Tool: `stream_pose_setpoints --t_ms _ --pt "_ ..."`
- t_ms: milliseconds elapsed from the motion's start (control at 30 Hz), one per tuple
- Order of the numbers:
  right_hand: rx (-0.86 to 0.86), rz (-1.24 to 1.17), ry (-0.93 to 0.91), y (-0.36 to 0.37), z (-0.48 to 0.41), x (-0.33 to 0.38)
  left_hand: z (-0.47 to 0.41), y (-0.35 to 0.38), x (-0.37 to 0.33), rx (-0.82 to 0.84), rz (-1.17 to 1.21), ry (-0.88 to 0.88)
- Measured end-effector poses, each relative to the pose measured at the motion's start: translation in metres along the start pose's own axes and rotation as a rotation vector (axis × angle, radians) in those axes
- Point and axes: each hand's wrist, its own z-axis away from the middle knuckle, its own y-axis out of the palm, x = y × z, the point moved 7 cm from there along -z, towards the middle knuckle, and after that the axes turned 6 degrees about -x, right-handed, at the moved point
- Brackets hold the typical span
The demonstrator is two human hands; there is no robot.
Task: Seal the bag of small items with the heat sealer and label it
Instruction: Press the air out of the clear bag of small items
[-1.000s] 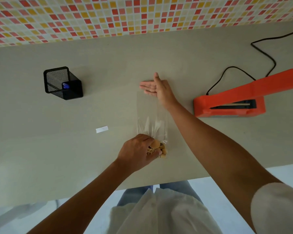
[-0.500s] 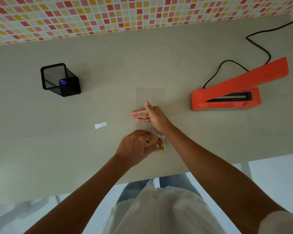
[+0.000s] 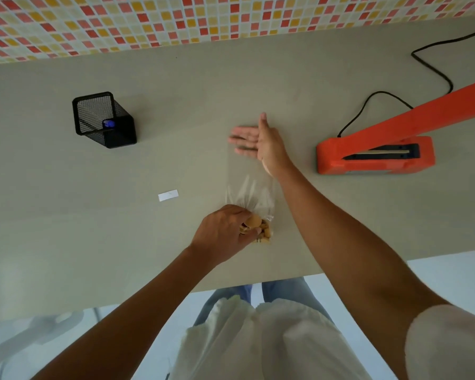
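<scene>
A clear plastic bag (image 3: 251, 185) lies flat on the grey table, its small tan items (image 3: 259, 229) bunched at the near end. My left hand (image 3: 225, 231) is closed on that filled end, pinning it down. My right hand (image 3: 261, 142) lies flat with its fingers straight across the bag's far, open end. The orange heat sealer (image 3: 379, 149) stands to the right with its lever arm raised. A small white label (image 3: 168, 195) lies on the table left of the bag.
A black mesh pen holder (image 3: 104, 120) with a blue-capped pen stands at the left. The sealer's black cord (image 3: 433, 67) loops toward the back right. A tiled wall runs along the table's far edge. The table's near edge (image 3: 258, 282) is close to my body.
My right hand slid from the bag's far end down toward my left hand, then back out to the far end, pressing the bag flat. My left hand stayed on the filled end.
</scene>
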Motion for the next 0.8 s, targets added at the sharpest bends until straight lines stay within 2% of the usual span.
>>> stream_pose_setpoints --t_ms 100,267,367,467,567,633,800 --pt "-0.071 0.004 -0.049 0.003 0.002 0.003 -0.003 -0.001 0.000 -0.004 -0.005 -0.016" --pt "-0.270 -0.013 -0.261 -0.015 0.026 0.016 -0.012 0.007 0.004 0.054 0.019 -0.086" --pt "-0.394 0.112 -0.289 -0.031 0.056 0.007 -0.018 0.015 0.007 0.122 -0.028 -0.075" --pt "-0.567 0.365 -0.198 -0.054 0.089 -0.018 -0.022 0.012 0.012 0.069 0.101 -0.172" --pt "-0.669 0.462 -0.095 -0.067 0.119 -0.025 -0.029 0.014 0.012 0.087 0.161 -0.225" --pt "-0.674 0.477 -0.058 -0.068 0.131 -0.023 -0.035 0.016 0.013 0.139 0.175 -0.249" --pt "-0.545 0.420 0.141 -0.064 0.120 -0.033 -0.039 0.020 0.019 0.224 0.194 -0.294"
